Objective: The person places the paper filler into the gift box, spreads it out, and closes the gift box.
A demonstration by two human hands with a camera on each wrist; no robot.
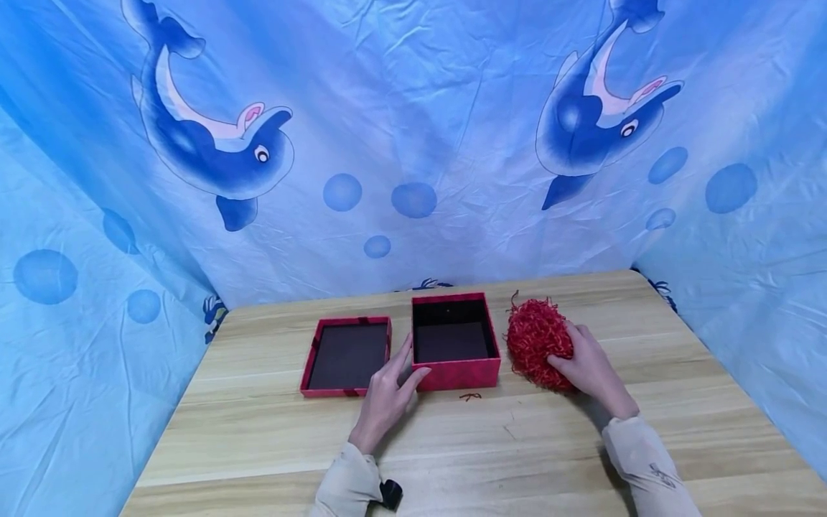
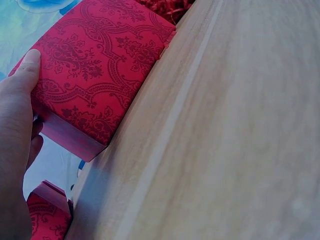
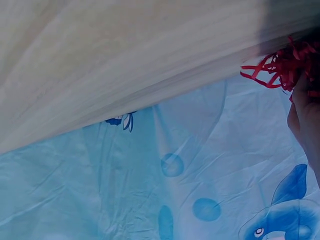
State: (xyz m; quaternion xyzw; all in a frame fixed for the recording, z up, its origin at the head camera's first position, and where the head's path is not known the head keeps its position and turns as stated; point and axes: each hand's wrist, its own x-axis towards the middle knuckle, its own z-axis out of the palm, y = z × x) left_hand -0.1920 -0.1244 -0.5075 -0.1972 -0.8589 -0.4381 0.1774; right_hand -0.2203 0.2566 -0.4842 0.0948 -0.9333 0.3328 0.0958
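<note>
A red box (image 1: 456, 375) with a dark inside stands open-topped at the middle of the table; its patterned outside fills much of the left wrist view. My left hand (image 1: 385, 395) holds its near left corner, thumb on the front face and fingers along the left side. To the right of the box lies a bundle of red shredded paper (image 1: 538, 341). My right hand (image 1: 591, 366) grips this bundle from its right side, fingertips partly hidden in the strands. In the right wrist view, loose strands of shredded paper (image 3: 280, 67) stick out past the hand.
Left of the box, a red lid (image 1: 349, 357) lies with its dark inside up. A stray red strand (image 1: 470, 396) lies in front of the box. Behind the wooden table (image 1: 517, 459) hangs a blue dolphin-printed cloth (image 1: 362, 108).
</note>
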